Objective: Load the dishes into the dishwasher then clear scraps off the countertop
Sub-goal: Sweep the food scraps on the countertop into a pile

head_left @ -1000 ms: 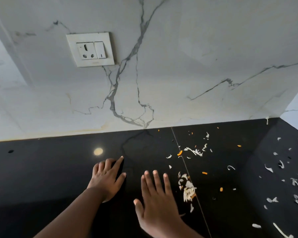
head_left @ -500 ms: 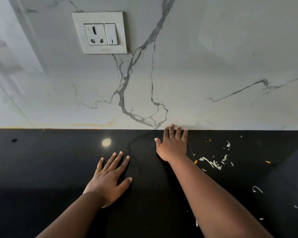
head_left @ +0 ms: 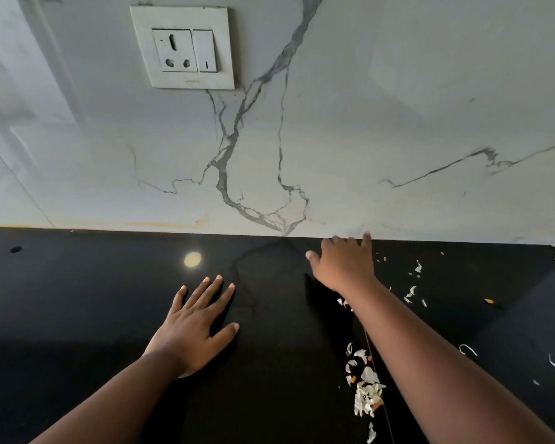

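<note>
Scraps (head_left: 367, 395) lie scattered at lower right of the black counter (head_left: 77, 299); with the right hand (head_left: 343, 267) flat-fingered at the wall edge and the left hand (head_left: 196, 328) spread flat, sweep low toward the pile, keeping the palm edge sealed against the surface.

Glossy black stone countertop (head_left: 77, 299)

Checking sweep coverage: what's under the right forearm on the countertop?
White and orange scraps lie in a pile beside the right forearm on the black countertop, a few peeking out near the wrist. Anything directly beneath the arm is hidden.
</note>
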{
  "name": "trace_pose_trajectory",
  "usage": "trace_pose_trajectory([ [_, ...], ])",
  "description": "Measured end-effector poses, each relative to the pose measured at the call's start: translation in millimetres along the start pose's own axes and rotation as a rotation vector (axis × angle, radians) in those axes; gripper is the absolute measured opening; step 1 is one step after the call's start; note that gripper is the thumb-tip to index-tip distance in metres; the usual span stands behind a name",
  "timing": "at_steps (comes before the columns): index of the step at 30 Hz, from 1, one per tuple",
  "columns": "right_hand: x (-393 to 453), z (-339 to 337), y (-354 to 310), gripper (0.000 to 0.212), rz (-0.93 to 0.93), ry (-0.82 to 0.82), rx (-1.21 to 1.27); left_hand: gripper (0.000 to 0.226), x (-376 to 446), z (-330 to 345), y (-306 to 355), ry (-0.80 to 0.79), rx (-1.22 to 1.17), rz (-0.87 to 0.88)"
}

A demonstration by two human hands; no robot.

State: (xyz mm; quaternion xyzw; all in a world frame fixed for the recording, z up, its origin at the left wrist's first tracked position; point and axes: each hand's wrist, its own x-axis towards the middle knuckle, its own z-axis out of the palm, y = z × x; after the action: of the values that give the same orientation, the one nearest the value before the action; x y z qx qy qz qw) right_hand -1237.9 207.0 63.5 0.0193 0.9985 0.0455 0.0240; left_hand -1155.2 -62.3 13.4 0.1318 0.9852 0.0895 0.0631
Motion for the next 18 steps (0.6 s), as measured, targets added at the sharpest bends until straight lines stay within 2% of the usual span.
trace_pose_trajectory([
  [2,-4.3,25.6,5.1,0.063,-0.067,-0.133,0.102,0.081,0.2,0.1,-0.9,0.006,-0.012,-0.005],
  [4,-14.5,45.0,5.4,0.063,-0.077,-0.138,0.160,0.081,0.5,1.1,-1.4,0.012,-0.023,-0.009],
  [7,-38.9,51.2,1.4,0.070,0.032,-0.093,0.163,0.082,0.7,1.1,-2.0,0.015,-0.034,-0.010],
  [9,-61.9,46.5,-1.0,0.074,0.102,-0.135,0.157,0.085,-0.5,1.2,-2.3,0.011,-0.032,-0.013],
  [12,-93.3,30.0,8.0,0.069,0.093,-0.222,0.140,0.088,-0.3,0.5,-1.5,0.007,-0.023,-0.017],
  [13,-96.3,20.5,17.5,0.062,0.094,-0.185,0.195,0.089,0.1,-0.5,-2.0,0.006,-0.019,-0.021],
  [15,-88.1,4.3,48.2,0.045,0.163,0.004,0.348,0.089,1.0,-1.7,-3.0,0.008,-0.012,-0.023],
  [17,-66.7,1.6,93.4,0.042,0.274,0.218,0.508,0.087,0.2,-0.4,-2.9,0.009,-0.023,-0.020],
  [18,-54.3,4.5,118.2,0.045,0.332,0.265,0.574,0.087,-0.2,0.6,-2.3,0.012,-0.037,-0.017],
])
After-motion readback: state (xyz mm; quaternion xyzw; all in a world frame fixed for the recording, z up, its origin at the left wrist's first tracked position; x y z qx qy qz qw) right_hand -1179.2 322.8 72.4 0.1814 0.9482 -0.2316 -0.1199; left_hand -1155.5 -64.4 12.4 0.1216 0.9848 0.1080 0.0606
